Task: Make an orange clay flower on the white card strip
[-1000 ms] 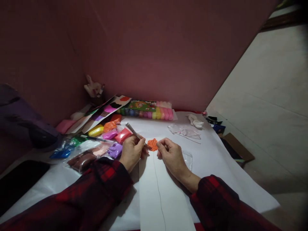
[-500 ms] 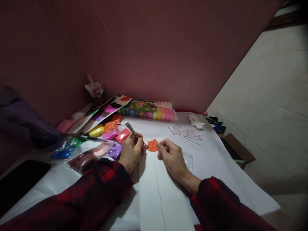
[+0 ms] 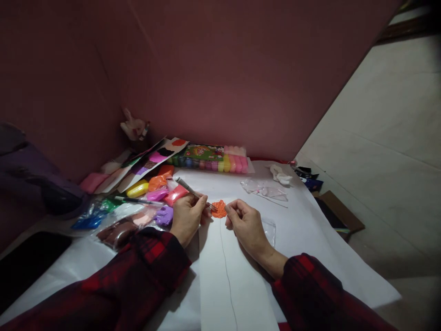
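A round orange clay patch [image 3: 219, 208] with a rough, grooved surface lies at the top of a white paper strip [image 3: 237, 280], above a thin pencil line. My left hand [image 3: 189, 215] is closed around a slim grey-handled tool [image 3: 186, 185], whose metal tip touches the patch's left side. On the other side, my right hand [image 3: 245, 221] is closed with thumb and forefinger pinched at the patch's right edge; anything between the fingertips is too small to make out.
Bagged clay [image 3: 117, 234] in several colours lies on the left, with a pen [image 3: 138, 200] across it. Behind stands a clay pack [image 3: 213, 158] beside painted sheets [image 3: 155, 158]. Clear wrappers [image 3: 263, 189] and white clay [image 3: 280, 174] lie right. A black object [image 3: 34, 262] rests at left.
The tool in my left hand has tilted lower, and its tip has moved right onto the orange patch. My right hand has stayed nearly still.
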### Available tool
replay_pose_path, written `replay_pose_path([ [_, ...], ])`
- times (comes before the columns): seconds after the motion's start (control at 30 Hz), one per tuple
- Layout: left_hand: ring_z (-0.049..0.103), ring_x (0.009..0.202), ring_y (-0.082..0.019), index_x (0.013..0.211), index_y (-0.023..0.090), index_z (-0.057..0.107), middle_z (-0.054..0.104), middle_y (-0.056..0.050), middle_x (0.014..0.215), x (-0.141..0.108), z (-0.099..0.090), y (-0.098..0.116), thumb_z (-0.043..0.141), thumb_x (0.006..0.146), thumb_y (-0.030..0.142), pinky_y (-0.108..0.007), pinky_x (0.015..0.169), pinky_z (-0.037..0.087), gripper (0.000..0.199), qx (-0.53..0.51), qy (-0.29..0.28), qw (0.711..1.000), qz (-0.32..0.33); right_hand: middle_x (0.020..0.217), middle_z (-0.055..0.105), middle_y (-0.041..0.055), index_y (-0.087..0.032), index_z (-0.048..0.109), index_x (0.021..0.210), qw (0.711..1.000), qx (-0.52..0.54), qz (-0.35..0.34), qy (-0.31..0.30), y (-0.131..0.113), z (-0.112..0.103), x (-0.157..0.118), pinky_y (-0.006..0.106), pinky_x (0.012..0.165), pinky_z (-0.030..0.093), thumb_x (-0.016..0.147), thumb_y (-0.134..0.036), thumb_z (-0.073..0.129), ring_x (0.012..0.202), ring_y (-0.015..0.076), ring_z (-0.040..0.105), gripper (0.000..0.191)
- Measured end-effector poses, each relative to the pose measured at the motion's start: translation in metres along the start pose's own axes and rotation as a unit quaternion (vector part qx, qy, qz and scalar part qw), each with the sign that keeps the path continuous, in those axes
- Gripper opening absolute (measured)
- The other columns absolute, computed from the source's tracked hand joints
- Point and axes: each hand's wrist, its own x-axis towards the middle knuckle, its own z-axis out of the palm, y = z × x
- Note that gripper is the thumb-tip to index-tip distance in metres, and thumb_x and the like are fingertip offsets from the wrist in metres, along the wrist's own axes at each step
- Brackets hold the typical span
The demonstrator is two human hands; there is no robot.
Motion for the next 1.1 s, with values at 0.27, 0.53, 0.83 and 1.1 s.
replay_pose_path([
  [0.27, 0.052, 0.037, -0.011, 0.063, 0.012, 0.059, 0.061, -0.003, 0.046, 0.0007, 0.0006, 0.0012, 0.059, 0.078, 0.037, -0.018, 0.033, 0.033, 0.029, 0.055, -0.019, 0.998, -0.002, 0.053, 0.057, -0.0024, -0.020, 0.055, 0.071, 1.000, -0.005, -0.002, -0.005, -0.0021, -0.0006, 0.0005, 0.024, 0.052, 0.041, 0.090, -0.036, 0.050, 0.050, 0.0130, 0.054, 0.025],
  [0.53, 0.055, 0.041, -0.012, 0.064, 0.015, 0.060, 0.060, 0.000, 0.044, 0.0043, -0.0014, -0.0034, 0.057, 0.079, 0.033, -0.021, 0.044, 0.040, 0.024, 0.086, -0.018, 0.995, 0.040, 0.054, 0.057, -0.0029, -0.020, 0.056, 0.071, 1.000, -0.003, 0.000, -0.010, 0.0001, -0.0011, -0.0002, 0.024, 0.053, 0.042, 0.090, -0.036, 0.050, 0.051, 0.0132, 0.054, 0.025],
  [0.83, 0.059, 0.045, -0.015, 0.077, 0.017, 0.055, 0.059, 0.003, 0.048, 0.0060, 0.0003, -0.0039, 0.057, 0.078, 0.033, -0.023, 0.046, 0.044, 0.016, 0.058, 0.012, 0.997, 0.057, 0.052, 0.056, -0.0032, -0.020, 0.055, 0.070, 1.000, 0.000, -0.004, -0.004, -0.0010, -0.0003, 0.0003, 0.024, 0.053, 0.041, 0.089, -0.034, 0.051, 0.050, 0.0126, 0.053, 0.024],
  [1.1, 0.057, 0.048, -0.013, 0.077, 0.018, 0.057, 0.058, 0.003, 0.052, 0.0048, -0.0003, 0.0022, 0.057, 0.078, 0.028, -0.022, 0.050, 0.043, 0.010, 0.085, 0.046, 0.991, 0.090, 0.053, 0.057, -0.0028, -0.021, 0.056, 0.070, 1.000, -0.007, -0.005, -0.003, 0.0002, -0.0001, 0.0000, 0.024, 0.053, 0.041, 0.089, -0.035, 0.050, 0.050, 0.0135, 0.054, 0.024],
])
